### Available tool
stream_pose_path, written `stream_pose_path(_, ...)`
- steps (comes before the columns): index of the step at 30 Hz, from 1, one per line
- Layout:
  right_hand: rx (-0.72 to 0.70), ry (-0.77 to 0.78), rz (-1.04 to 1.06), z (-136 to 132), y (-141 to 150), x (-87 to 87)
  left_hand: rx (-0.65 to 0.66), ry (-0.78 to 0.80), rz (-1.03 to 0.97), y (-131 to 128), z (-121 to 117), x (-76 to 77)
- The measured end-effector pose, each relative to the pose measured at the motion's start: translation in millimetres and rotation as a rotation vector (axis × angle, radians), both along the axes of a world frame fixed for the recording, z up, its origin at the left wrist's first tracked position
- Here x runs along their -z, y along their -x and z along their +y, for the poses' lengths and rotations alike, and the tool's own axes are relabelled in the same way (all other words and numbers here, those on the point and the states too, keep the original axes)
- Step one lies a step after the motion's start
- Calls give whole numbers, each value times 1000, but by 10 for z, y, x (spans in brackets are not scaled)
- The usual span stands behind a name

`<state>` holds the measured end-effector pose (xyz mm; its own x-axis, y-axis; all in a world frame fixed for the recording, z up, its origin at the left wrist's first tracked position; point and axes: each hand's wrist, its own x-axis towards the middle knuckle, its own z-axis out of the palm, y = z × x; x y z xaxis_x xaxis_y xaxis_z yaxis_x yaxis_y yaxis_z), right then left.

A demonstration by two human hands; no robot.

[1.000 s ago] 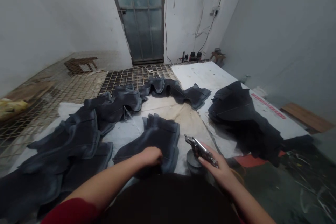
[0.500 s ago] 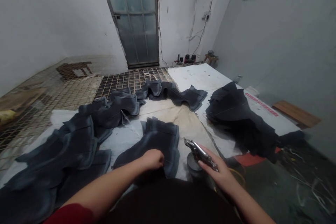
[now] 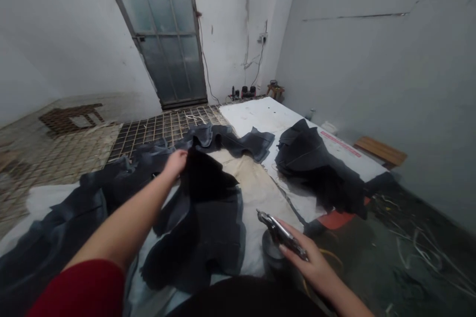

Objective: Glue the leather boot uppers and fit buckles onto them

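The left hand [image 3: 176, 162] is closed on the upper edge of a raised dark cloth piece [image 3: 204, 173], held at arm's length over the bench, forward and to the left. The piece hangs down from the fingers, and its lower part overlaps the near stack [image 3: 223, 228] of similar dark pieces; where one ends and the other begins is too dark to tell.

The right hand [image 3: 307, 257] is wrapped around a silver metal tool [image 3: 282, 237], its nozzle end pointing forward and left. Directly below the tool sits a round grey cup [image 3: 273, 248]; its contents are hidden, and whether it is joined to the tool cannot be made out.

Between the near stack and the tool, a stretch of beige sheet [image 3: 256, 193] shows, running forward to a curved far row [image 3: 241, 142] of dark pieces. More dark pieces [image 3: 70, 228] overlap along the left side. On the right, a large heap [image 3: 316, 158] of dark cloth lies partly on a white board [image 3: 260, 111] and reaches the board's near right side, just beside a red sheet [image 3: 336, 219]. Past that edge, pale strands [image 3: 420, 247] lie on the dark floor. A wire grid [image 3: 148, 131] borders the far left, in front of the door [image 3: 169, 44].
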<state>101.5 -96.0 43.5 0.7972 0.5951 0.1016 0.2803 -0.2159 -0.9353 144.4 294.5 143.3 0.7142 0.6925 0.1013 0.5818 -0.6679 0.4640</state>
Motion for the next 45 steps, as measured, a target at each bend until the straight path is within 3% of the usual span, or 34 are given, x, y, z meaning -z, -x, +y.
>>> stream_pose_path(5,38,45,10,-92,-26,30,-15,-256,-366,-588,318,-1043)
stream_pose_path(7,38,59,24,-124,-56,36,39,-350,-479,-708,326,-1272)
stream_pose_path(9,31,73,38,-149,-94,39,85,-417,-536,-781,316,-1291)
stream_pose_path(10,32,81,40,-159,-116,40,94,-447,-538,-803,313,-1217)
stream_pose_path(12,34,89,35,-169,-160,39,95,-493,-500,-816,329,-923)
stream_pose_path(14,37,91,21,-165,-204,32,85,-526,-331,-782,374,-490)
stream_pose_path(18,-8,106,3,-120,-267,-21,203,-458,-5,-558,490,451)
stream_pose_path(20,-69,129,14,-77,-291,-68,228,-428,159,-385,527,801)
stream_pose_path(22,-138,157,24,-11,-325,-118,235,-419,282,-205,552,1012)
stream_pose_path(25,-232,178,15,159,-409,-182,251,-441,389,42,597,1084)
stream_pose_path(34,-407,226,16,1116,-661,-436,178,-521,474,843,691,823)
stream_pose_path(40,-397,283,-67,1712,-670,-499,155,-491,481,1269,505,950)
stream_pose_path(45,-376,270,-104,1898,-686,-505,193,-462,467,1370,310,1105)
